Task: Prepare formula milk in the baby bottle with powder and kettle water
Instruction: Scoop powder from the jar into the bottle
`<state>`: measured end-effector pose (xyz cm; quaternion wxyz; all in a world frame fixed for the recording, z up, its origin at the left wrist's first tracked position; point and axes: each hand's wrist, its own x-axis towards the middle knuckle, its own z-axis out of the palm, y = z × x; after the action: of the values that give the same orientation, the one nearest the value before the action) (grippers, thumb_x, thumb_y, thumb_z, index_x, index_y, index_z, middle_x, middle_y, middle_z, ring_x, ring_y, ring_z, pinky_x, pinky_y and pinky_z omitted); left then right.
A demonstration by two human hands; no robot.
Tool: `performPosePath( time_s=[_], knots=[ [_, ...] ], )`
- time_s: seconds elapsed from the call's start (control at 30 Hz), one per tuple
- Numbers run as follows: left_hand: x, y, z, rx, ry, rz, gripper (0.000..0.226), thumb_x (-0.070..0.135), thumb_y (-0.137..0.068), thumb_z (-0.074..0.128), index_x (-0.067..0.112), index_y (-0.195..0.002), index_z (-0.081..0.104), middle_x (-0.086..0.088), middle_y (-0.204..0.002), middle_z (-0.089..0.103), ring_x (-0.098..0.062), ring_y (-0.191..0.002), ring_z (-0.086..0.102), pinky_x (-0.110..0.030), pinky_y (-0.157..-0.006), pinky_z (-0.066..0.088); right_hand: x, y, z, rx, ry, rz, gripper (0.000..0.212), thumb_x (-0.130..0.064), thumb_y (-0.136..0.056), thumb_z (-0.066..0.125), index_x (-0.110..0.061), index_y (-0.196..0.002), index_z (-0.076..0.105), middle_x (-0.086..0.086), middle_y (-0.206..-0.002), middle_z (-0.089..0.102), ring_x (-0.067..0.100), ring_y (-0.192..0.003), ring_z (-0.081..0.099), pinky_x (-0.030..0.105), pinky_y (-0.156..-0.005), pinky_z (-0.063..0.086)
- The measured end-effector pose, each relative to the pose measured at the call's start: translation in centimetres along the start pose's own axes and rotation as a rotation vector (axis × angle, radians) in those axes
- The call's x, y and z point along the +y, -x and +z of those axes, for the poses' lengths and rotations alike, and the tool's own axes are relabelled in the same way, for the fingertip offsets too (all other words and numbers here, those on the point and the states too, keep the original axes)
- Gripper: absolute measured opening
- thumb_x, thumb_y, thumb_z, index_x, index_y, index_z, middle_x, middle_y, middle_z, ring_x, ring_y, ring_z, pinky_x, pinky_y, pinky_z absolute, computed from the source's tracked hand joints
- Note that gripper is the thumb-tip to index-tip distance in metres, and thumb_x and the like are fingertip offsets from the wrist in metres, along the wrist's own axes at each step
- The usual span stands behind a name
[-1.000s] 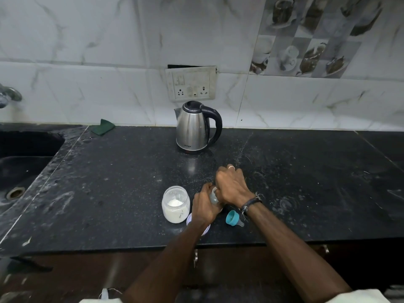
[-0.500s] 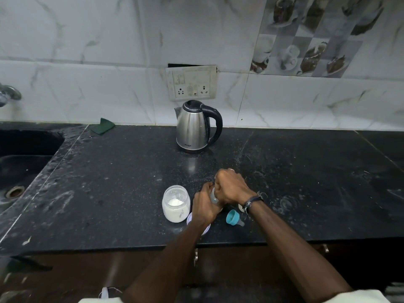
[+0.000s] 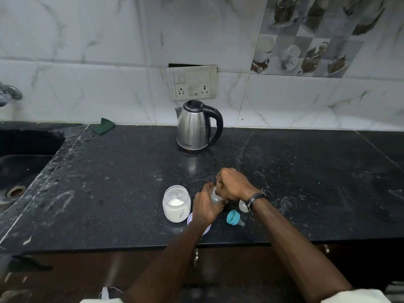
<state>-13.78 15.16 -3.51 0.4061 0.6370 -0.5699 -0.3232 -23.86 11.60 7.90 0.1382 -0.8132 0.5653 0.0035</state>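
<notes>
The small clear baby bottle [image 3: 215,196] stands on the black counter [image 3: 122,184] near its front edge, and my left hand [image 3: 205,207] is wrapped around its side. My right hand [image 3: 234,184] is curled into a fist right over the bottle's mouth and hides it; whether anything is inside the fist I cannot see. To the left of the bottle stands an open glass jar of white powder [image 3: 176,203]. A steel kettle [image 3: 194,127] with a black handle sits at the back by the wall. The teal teat ring [image 3: 232,217] lies on its side to the right.
A clear cap [image 3: 243,206] lies under my right wrist. The jar's pale lid [image 3: 189,218] peeks out beneath my left wrist. A sink [image 3: 24,162] lies at the left, a tap [image 3: 8,95] above it. A green scrub pad [image 3: 103,125] rests by the wall.
My right hand has closed from loosely spread fingers into a tight fist over the bottle top. The left hand keeps its hold on the bottle.
</notes>
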Motion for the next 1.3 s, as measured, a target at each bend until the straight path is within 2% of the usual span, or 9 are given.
performPosePath(
  time_s=[0.1, 0.33, 0.5, 0.63, 0.8, 0.97, 1.07, 1.2, 1.3],
  knots=[
    [-0.08, 0.02, 0.04, 0.007, 0.001, -0.002, 0.062, 0.036, -0.069, 0.084, 0.019, -0.121, 0.055, 0.005, -0.103, 0.07, -0.011, -0.09, 0.067, -0.03, -0.079, 0.056, 0.19, 0.16, -0.32, 0.033, 0.068, -0.013, 0.017, -0.011, -0.074, 0.067, -0.022, -0.064, 0.059, 0.003, -0.095, 0.066, 0.025, -0.092, 0.061, 0.042, -0.078, 0.053],
    [-0.15, -0.1, 0.1, 0.02, -0.002, 0.009, 0.059, 0.034, -0.07, 0.084, 0.017, -0.12, 0.056, 0.003, -0.103, 0.071, -0.011, -0.087, 0.066, -0.026, -0.075, 0.054, 0.06, 0.1, -0.11, 0.032, 0.08, -0.047, 0.004, -0.011, -0.075, 0.067, -0.014, -0.072, 0.067, 0.004, -0.093, 0.067, 0.025, -0.091, 0.061, 0.042, -0.076, 0.054],
    [-0.39, -0.23, 0.28, 0.016, -0.015, 0.003, 0.062, 0.036, -0.069, 0.085, 0.019, -0.121, 0.055, 0.002, -0.107, 0.071, -0.013, -0.093, 0.067, -0.034, -0.082, 0.056, 0.36, -0.11, -0.29, 0.032, 0.086, -0.056, 0.005, -0.012, -0.076, 0.066, -0.014, -0.072, 0.069, 0.003, -0.094, 0.068, 0.025, -0.092, 0.061, 0.042, -0.077, 0.054],
    [-0.33, -0.23, 0.26, 0.017, -0.013, 0.001, 0.059, 0.034, -0.071, 0.084, 0.018, -0.12, 0.056, 0.001, -0.105, 0.071, -0.013, -0.091, 0.066, -0.029, -0.079, 0.054, 0.34, -0.09, -0.35, -0.019, 0.055, -0.045, 0.012, -0.007, -0.073, 0.068, -0.013, -0.063, 0.066, 0.003, -0.084, 0.071, 0.022, -0.085, 0.065, 0.043, -0.075, 0.058],
    [-0.33, -0.18, 0.18, 0.005, -0.006, -0.002, 0.06, 0.036, -0.071, 0.083, 0.018, -0.122, 0.055, 0.001, -0.106, 0.071, -0.011, -0.09, 0.065, -0.025, -0.077, 0.053, 0.23, -0.12, -0.34, -0.051, 0.065, -0.052, 0.013, -0.009, -0.075, 0.069, -0.019, -0.067, 0.065, 0.003, -0.089, 0.071, 0.022, -0.085, 0.066, 0.039, -0.073, 0.057],
    [-0.41, -0.23, 0.21, 0.001, -0.011, -0.011, 0.065, 0.037, -0.069, 0.084, 0.019, -0.123, 0.054, 0.001, -0.108, 0.071, -0.013, -0.094, 0.067, -0.034, -0.082, 0.057, 0.17, -0.14, -0.48, 0.043, 0.107, -0.071, 0.006, -0.011, -0.077, 0.069, -0.014, -0.071, 0.07, 0.003, -0.097, 0.066, 0.024, -0.094, 0.059, 0.041, -0.076, 0.055],
    [-0.33, -0.22, 0.23, 0.003, -0.015, -0.01, 0.062, 0.035, -0.07, 0.084, 0.017, -0.122, 0.055, 0.0, -0.107, 0.071, -0.013, -0.092, 0.066, -0.03, -0.079, 0.055, 0.38, -0.07, -0.3, -0.018, 0.046, -0.06, 0.015, -0.008, -0.074, 0.069, -0.018, -0.063, 0.065, 0.003, -0.097, 0.067, 0.023, -0.096, 0.061, 0.042, -0.077, 0.056],
    [-0.27, -0.24, 0.17, 0.0, -0.023, -0.015, 0.065, 0.036, -0.069, 0.085, 0.018, -0.123, 0.054, 0.002, -0.108, 0.071, -0.013, -0.094, 0.067, -0.028, -0.079, 0.055, 0.65, -0.19, -0.25, 0.04, 0.07, -0.057, 0.026, -0.009, -0.073, 0.069, -0.023, -0.057, 0.055, 0.001, -0.1, 0.064, 0.022, -0.095, 0.06, 0.039, -0.073, 0.055],
    [-0.15, -0.2, 0.15, -0.002, -0.014, -0.015, 0.063, 0.035, -0.071, 0.085, 0.017, -0.123, 0.054, 0.002, -0.107, 0.071, -0.011, -0.092, 0.066, -0.022, -0.075, 0.051, 0.95, -0.02, -0.23, 0.002, 0.011, -0.047, 0.028, -0.006, -0.07, 0.069, -0.022, -0.05, 0.055, -0.001, -0.09, 0.069, 0.019, -0.092, 0.064, 0.041, -0.074, 0.057]
  ],
)
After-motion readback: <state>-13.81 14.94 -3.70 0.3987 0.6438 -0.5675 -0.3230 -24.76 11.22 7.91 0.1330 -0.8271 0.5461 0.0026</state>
